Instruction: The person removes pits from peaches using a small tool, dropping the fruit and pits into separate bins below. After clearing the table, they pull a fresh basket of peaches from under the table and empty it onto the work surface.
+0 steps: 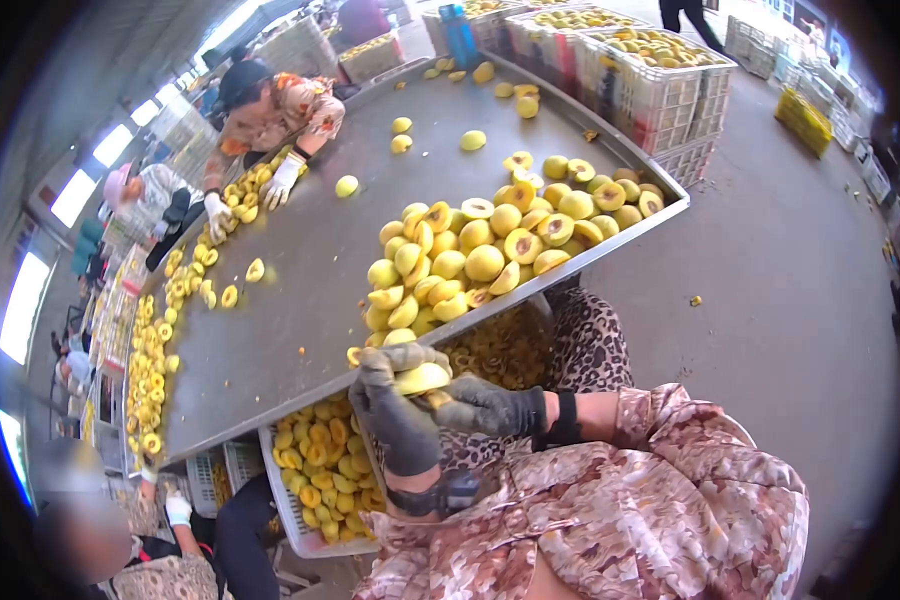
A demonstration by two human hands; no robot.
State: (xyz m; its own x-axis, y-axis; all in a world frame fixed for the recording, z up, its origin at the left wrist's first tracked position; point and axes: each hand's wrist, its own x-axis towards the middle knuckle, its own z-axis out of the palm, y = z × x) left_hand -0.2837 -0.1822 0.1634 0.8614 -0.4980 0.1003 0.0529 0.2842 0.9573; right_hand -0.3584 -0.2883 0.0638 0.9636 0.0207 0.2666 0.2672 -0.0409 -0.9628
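In front of my body, just below the table's near edge, my left hand in a dark grey glove grips a yellow peach piece. My right hand, gloved alike, meets it from the right with fingers closed. Something small and brownish shows at its fingertips, too blurred to name. Beyond my hands, a heap of halved yellow peaches lies on the metal table, several with their brown hollows facing up. Under the table edge stands a white crate of peach halves.
A raised metal rim borders the table. Across it, a co-worker's white-gloved hands touch another row of peaches. Another co-worker sits at lower left. Stacked crates of fruit stand beyond the table. Peelings or scraps lie below the near edge.
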